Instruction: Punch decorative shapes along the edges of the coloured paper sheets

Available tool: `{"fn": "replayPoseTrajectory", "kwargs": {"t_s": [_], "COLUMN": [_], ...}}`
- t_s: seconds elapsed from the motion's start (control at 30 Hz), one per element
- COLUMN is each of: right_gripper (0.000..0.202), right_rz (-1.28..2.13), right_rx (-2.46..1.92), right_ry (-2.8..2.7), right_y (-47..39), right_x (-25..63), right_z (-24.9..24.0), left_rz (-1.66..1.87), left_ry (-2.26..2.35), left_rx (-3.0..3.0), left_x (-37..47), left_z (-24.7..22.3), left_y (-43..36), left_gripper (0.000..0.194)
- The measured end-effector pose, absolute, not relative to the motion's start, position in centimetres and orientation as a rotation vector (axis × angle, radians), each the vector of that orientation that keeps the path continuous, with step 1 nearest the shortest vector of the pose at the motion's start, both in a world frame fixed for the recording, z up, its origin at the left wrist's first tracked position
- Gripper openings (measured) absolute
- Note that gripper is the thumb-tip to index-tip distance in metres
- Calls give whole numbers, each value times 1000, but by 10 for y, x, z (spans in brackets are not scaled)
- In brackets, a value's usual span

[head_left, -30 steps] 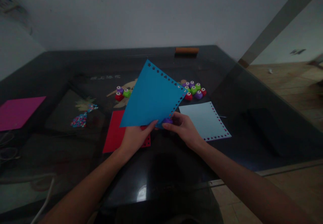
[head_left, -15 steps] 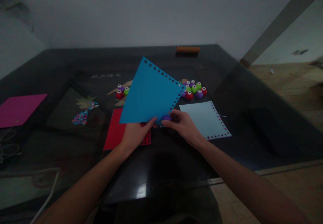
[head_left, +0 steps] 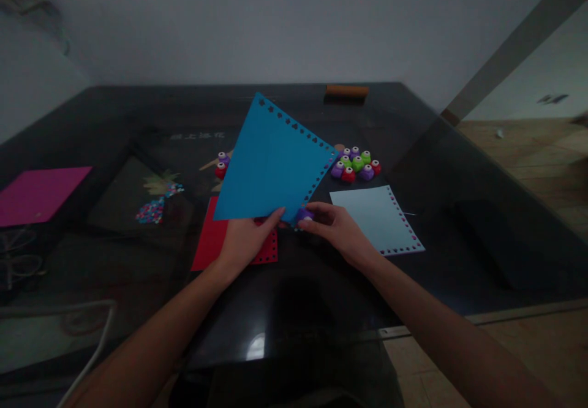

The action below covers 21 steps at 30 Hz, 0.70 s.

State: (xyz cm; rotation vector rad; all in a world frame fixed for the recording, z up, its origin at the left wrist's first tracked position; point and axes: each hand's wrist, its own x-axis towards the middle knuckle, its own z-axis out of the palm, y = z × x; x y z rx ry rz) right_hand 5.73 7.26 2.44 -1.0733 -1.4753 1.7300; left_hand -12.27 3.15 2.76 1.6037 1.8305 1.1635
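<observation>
A blue sheet of paper [head_left: 271, 163] is held tilted above the table, with small shapes punched along two of its edges. My left hand [head_left: 248, 239] grips its lower edge, thumb on top and the other fingers hidden underneath. My right hand [head_left: 337, 227] is closed around a small purple craft punch [head_left: 305, 215] at the sheet's lower right edge. Below the blue sheet lies a red sheet [head_left: 209, 242] with holes along its edges. Right of my right hand rests a pale blue sheet [head_left: 362, 212], also punched along two edges.
Several purple, green and red craft punches [head_left: 357, 163] cluster behind the pale sheet; more [head_left: 221, 170] show behind the blue sheet. Paper confetti [head_left: 150, 211] lies left, near a magenta sheet [head_left: 43, 195]. A brown roll [head_left: 346, 91] sits at the back, a dark flat object [head_left: 500, 242] right.
Both hands still hold the blue sheet and the purple punch. The punch has turned slightly in my right hand, and the sheet has shifted a little. The whole view has moved slightly.
</observation>
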Motion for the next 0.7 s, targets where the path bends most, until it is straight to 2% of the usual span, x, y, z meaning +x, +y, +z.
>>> {"fn": "replayPoseTrajectory", "kwargs": {"t_s": [0.23, 0.57, 0.7], "right_gripper": [27, 33, 35], "right_rz": [1757, 1978, 1926], "right_rx": [-1044, -886, -903], "right_ry": [-1435, -1134, -1228], "right_y": [74, 75, 77], "right_x": [59, 62, 63], "right_z": [24, 21, 19], "left_rz": [1195, 1203, 1209], "left_ry": [1879, 1915, 1886], "left_rx": [1569, 1551, 1565], "left_x": [-128, -130, -130], "left_z": [31, 33, 32], "left_y": [33, 34, 34], "left_gripper": [20, 19, 19]}}
